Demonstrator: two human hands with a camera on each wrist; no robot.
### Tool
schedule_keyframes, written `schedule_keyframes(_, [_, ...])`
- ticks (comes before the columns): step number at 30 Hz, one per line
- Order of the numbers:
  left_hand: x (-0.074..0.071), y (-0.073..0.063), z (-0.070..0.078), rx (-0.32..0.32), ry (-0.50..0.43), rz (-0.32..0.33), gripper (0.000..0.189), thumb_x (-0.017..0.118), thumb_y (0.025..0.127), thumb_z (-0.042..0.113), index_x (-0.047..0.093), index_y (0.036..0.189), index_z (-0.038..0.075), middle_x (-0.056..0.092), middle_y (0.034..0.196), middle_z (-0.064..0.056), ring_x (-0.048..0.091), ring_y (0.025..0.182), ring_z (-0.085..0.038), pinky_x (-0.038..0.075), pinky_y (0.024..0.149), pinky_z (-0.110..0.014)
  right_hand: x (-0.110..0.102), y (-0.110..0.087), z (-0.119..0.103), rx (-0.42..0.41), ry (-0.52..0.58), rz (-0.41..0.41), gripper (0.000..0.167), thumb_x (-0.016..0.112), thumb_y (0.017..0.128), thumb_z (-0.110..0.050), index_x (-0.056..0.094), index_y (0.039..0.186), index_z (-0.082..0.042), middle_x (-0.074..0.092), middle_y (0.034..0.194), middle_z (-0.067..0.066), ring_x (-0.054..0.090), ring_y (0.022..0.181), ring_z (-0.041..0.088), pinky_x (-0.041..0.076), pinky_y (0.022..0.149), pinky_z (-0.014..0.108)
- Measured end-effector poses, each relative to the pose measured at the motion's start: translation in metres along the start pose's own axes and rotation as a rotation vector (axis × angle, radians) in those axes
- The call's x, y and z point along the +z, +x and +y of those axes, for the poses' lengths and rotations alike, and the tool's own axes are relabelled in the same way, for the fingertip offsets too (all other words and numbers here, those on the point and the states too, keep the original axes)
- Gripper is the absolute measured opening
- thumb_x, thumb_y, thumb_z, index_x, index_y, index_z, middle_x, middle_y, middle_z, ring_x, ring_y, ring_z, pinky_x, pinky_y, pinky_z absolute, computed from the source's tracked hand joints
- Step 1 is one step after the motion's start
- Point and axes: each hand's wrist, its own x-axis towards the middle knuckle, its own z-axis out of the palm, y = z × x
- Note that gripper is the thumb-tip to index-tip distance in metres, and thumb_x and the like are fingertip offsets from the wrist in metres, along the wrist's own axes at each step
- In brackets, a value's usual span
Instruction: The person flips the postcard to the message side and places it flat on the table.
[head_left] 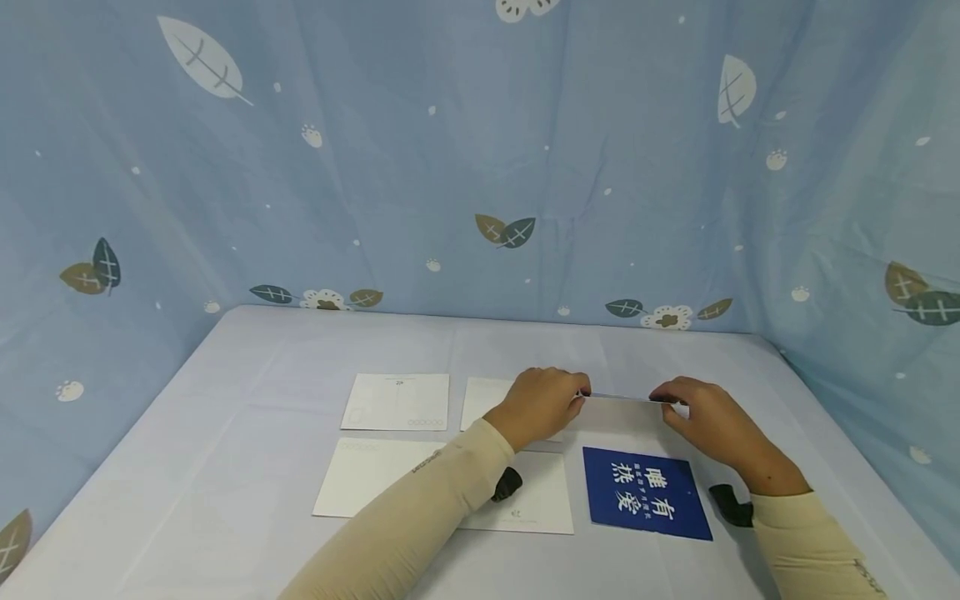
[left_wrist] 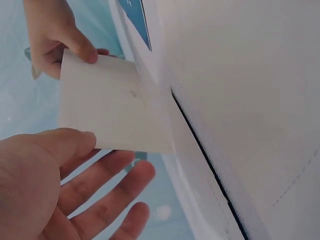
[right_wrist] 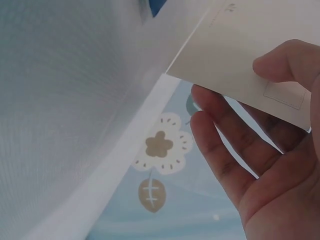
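Note:
Both hands hold one white postcard (head_left: 617, 417) by its two ends, raised on edge behind a blue card (head_left: 647, 493) with white characters. My left hand (head_left: 542, 404) pinches its left end between thumb and fingers. The right hand (head_left: 708, 419) pinches the opposite end. In the left wrist view, the pale printed side of the postcard (left_wrist: 107, 107) shows, with the left thumb lying on it. The right wrist view shows the right thumb (right_wrist: 285, 62) on the card's face and fingers behind it.
White postcards lie face down at left: one at the back (head_left: 396, 402), another partly behind the left hand (head_left: 480, 396), and two in front (head_left: 360, 479), (head_left: 543, 500) partly under the left forearm. A blue patterned curtain (head_left: 420, 183) stands behind the white-covered table (head_left: 225, 467).

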Motion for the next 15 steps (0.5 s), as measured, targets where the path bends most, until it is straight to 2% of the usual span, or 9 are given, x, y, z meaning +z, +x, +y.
schedule_keyframes(8, [0.0003,0.0001,0.0004,-0.013,-0.01,0.068,0.02,0.061,0.1,0.022,0.074,0.114,0.018,0.078,0.102,0.006,0.072,0.083,-0.005,0.053,0.067,-0.016,-0.0026,-0.0008,-0.0023,-0.011,-0.019,0.028,0.02,0.065,0.091,-0.006,0.073,0.108,0.0,0.073,0.109,0.021,0.069,0.101,0.042,0.055,0.087,0.058])
schedule_keyframes(15, [-0.0004,-0.0013,0.0007,-0.027,-0.029,0.08,0.02,0.062,0.1,0.021,0.074,0.115,0.016,0.078,0.1,0.006,0.071,0.081,-0.004,0.053,0.067,-0.015,-0.0036,-0.0008,-0.003,-0.005,-0.016,0.035,0.022,0.063,0.092,-0.008,0.072,0.11,0.002,0.072,0.11,0.022,0.07,0.097,0.042,0.056,0.084,0.058])
